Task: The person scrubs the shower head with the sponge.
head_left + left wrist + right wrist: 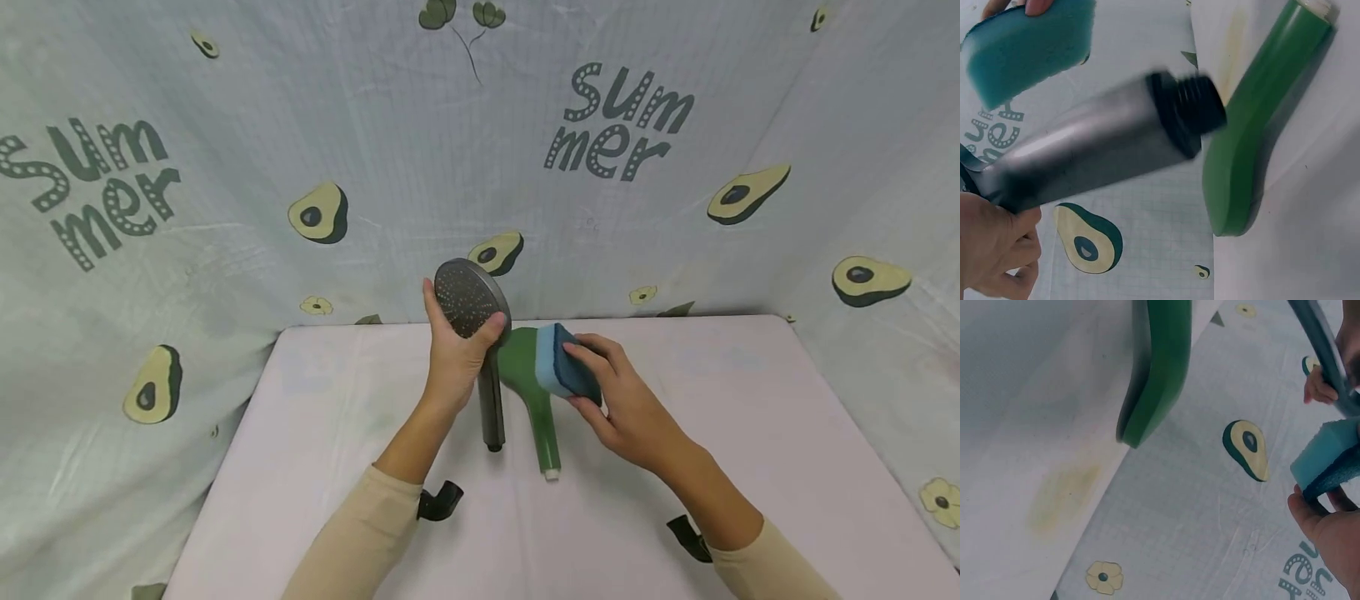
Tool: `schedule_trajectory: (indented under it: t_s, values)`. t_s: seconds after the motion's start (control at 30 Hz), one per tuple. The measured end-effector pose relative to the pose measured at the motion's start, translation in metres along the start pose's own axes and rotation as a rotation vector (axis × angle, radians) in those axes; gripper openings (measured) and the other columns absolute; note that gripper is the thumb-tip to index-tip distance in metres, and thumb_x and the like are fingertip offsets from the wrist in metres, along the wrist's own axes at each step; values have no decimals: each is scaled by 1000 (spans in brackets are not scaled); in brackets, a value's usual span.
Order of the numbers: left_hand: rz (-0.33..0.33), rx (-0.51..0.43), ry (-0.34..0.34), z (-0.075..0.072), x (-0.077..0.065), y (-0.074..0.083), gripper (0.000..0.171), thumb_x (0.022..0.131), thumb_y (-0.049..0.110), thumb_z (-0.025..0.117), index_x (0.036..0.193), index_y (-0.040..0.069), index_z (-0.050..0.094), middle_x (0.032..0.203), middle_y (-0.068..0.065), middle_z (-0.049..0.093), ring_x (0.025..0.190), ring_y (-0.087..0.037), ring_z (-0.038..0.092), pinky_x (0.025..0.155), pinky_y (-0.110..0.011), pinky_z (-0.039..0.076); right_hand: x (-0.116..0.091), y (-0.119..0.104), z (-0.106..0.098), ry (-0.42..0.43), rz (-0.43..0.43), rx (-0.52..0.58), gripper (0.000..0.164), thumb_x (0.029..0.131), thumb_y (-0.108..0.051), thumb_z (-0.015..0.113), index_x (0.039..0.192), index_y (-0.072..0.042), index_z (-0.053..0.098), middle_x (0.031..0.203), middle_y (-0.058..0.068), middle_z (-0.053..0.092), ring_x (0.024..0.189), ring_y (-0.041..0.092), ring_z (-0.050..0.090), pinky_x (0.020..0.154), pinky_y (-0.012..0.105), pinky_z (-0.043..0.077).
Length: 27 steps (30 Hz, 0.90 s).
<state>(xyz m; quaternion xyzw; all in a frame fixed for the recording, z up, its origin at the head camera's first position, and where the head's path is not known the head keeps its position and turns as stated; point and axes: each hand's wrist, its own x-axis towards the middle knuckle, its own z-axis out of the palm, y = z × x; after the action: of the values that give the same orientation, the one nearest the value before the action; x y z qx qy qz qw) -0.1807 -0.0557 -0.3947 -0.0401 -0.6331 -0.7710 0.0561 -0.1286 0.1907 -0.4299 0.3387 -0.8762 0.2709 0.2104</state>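
My left hand (455, 360) grips a dark grey shower head (467, 296) around its head, fingers behind and thumb across the front edge. Its handle points down, and the black threaded end shows large in the left wrist view. With my right hand (630, 408) I pinch a blue sponge (551, 360) between thumb and fingers, its light side toward the shower head and a small gap between them. A green shower head (542, 417) lies on the table behind and between both hands, its upper part partly covered by the sponge.
The pale table (337, 400) stands against a curtain (390, 150) printed with avocados and lettering. Black straps, one (441, 502) by the left wrist and another (688, 537) by the right, sit at the sleeves.
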Motion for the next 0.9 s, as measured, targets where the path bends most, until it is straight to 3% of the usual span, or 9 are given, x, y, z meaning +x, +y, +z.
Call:
schedule_trajectory:
  t_s: [0.07,0.1,0.2,0.3,0.37,0.5,0.6,0.73,0.9]
  values:
    - [-11,16,-28,0,1,0,156,56,75,90,164,33,-15,172,-8,-2,155,-29,20,122,-49,34,-1,1,-1,10,-7,2,62,102,-23,67,156,-8,38,153,21,40,135,34,50,102,48,53]
    - [-16,23,-43,0,0,0,154,59,69,92,164,33,-15,172,-9,0,154,-28,21,121,-47,36,-2,2,-2,8,-2,2,60,105,-30,61,156,-8,38,153,20,40,135,33,49,103,45,53]
    - [-55,11,-93,1,0,0,134,77,42,88,164,30,-14,171,-11,5,140,-24,40,110,-39,47,-3,1,-4,5,8,7,62,108,-47,44,156,-8,39,154,19,39,136,32,48,107,38,50]
    - [-101,-18,-141,2,-3,-1,100,93,25,61,166,23,-8,168,-18,12,120,-23,54,99,-35,53,-4,-2,-5,-3,21,20,63,108,-48,42,156,-9,38,155,18,38,137,31,48,107,37,50]
    - [-143,-71,-169,2,-5,-1,84,98,28,44,166,15,-5,166,-22,16,114,-31,62,99,-39,55,-4,-3,-5,-1,13,26,61,108,-45,45,156,-8,38,155,19,38,137,32,48,104,42,52]
    - [-212,-175,-189,4,-6,0,71,104,39,23,164,8,2,166,-22,21,132,-47,56,112,-43,48,-3,-4,-6,14,-17,18,59,109,-42,46,156,-7,38,154,20,39,134,33,50,99,46,55]
    - [-226,-221,-193,5,-4,-1,64,109,41,19,164,10,5,160,-24,32,127,-45,60,106,-39,53,-1,-3,-9,24,-31,15,59,109,-42,44,155,-6,39,153,20,40,133,33,51,98,46,55]
    - [-223,-213,-205,3,-2,-4,61,113,46,17,161,9,22,146,-30,49,101,-28,74,87,-35,62,0,-2,-11,19,-30,28,58,109,-40,47,156,-6,38,154,21,39,133,35,51,96,52,56]
    - [-229,-178,-215,0,-5,-10,60,113,47,19,158,9,33,144,-29,54,89,-27,77,82,-38,64,-5,-2,-11,11,-7,32,60,105,-25,62,156,-7,37,155,21,38,134,35,50,95,55,56]
